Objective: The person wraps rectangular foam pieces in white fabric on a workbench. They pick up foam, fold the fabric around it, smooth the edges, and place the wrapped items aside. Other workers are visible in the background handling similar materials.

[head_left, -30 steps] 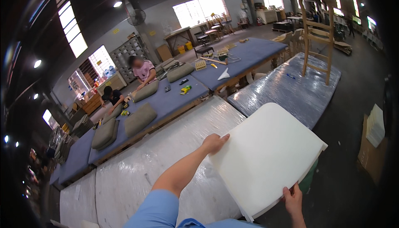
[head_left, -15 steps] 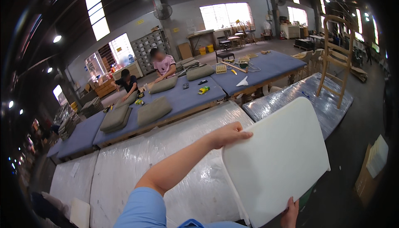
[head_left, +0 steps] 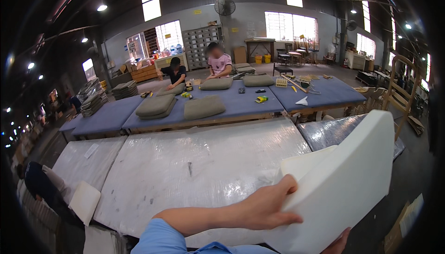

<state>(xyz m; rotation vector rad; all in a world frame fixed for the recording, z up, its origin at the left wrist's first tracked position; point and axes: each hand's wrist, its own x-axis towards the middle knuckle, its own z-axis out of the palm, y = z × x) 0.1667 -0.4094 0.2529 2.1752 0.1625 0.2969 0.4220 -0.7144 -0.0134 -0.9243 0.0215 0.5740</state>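
A large white foam pad [head_left: 345,184] with rounded corners is held tilted up in front of me at the right. My left hand [head_left: 269,203] is closed on its left edge, with the thumb against the near face. Only part of my right hand [head_left: 339,242] shows, under the pad's lower edge; most of its fingers are hidden. Behind the raised pad, another pale pad or layer [head_left: 306,161] shows over the plastic-wrapped surface [head_left: 194,175].
Blue-topped tables [head_left: 250,103] beyond carry grey-green cushions [head_left: 204,107] and small tools. Two people work behind them. A wooden chair frame [head_left: 402,92] stands at the right. Another person [head_left: 41,184] bends at the lower left near a white pad [head_left: 85,202].
My view has swung left. The pad has tipped to a steeper angle, revealing a pale piece behind it. My left hand has moved lower along its edge.
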